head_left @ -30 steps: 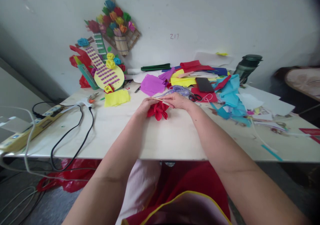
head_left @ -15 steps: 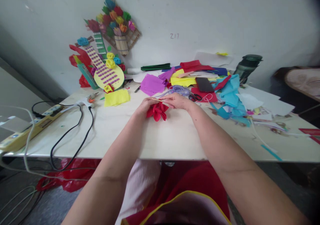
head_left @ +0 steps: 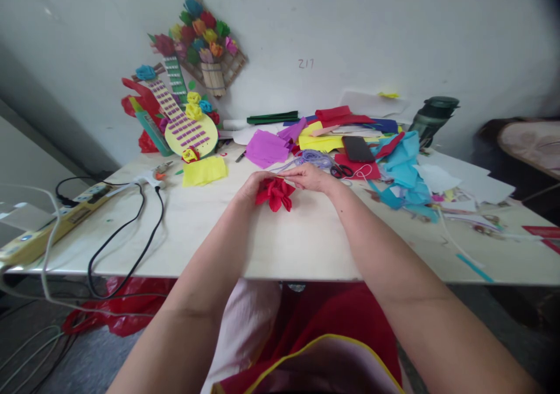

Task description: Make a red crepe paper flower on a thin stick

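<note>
A red crepe-paper flower [head_left: 275,193] lies between my two hands over the pale tabletop [head_left: 280,242]. My left hand [head_left: 252,185] is closed round the flower's left side. My right hand [head_left: 310,178] pinches the flower's top at the right, fingers pressed together. A tangle of pale purple string [head_left: 311,158] lies just behind my right hand. Black scissors [head_left: 341,171] rest to the right of that hand.
Purple paper [head_left: 266,148], yellow paper [head_left: 204,171], light-blue crepe paper [head_left: 405,166] and a dark phone [head_left: 357,148] crowd the table's back. A paper guitar [head_left: 184,126] and flower bouquet [head_left: 203,38] lean on the wall. A power strip [head_left: 52,225] with cables sits left; a dark bottle [head_left: 433,119] stands right.
The thin wooden stick seen above the flower earlier is hidden now, and the flower has been drawn up slightly between my hands.
</note>
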A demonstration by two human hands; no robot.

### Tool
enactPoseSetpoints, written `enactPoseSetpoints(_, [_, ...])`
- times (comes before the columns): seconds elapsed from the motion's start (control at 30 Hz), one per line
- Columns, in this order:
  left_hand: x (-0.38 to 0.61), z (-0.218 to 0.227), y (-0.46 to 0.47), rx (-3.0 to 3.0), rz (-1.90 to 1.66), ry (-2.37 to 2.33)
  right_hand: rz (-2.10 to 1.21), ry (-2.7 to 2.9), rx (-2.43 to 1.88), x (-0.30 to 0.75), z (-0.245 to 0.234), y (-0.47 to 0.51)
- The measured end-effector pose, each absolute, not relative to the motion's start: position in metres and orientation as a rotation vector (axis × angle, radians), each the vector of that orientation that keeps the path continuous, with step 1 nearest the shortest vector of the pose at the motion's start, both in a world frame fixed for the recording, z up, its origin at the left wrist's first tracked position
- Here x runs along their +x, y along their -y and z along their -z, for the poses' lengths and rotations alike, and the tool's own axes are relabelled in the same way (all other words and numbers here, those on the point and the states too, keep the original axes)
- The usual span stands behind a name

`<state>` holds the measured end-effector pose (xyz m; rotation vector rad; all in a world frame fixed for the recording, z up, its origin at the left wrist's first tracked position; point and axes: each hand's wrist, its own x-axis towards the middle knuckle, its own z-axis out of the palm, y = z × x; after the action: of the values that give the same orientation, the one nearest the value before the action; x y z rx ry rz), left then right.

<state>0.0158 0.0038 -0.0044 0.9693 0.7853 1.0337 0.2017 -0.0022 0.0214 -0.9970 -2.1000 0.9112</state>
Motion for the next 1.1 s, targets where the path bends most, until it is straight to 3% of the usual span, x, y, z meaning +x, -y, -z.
enactPoseSetpoints(1.1, [0.015,-0.003,0.001,1.216,-1.004,-0.779,-0.64,2.13,-1.041,0.196,-0.015,-0.003])
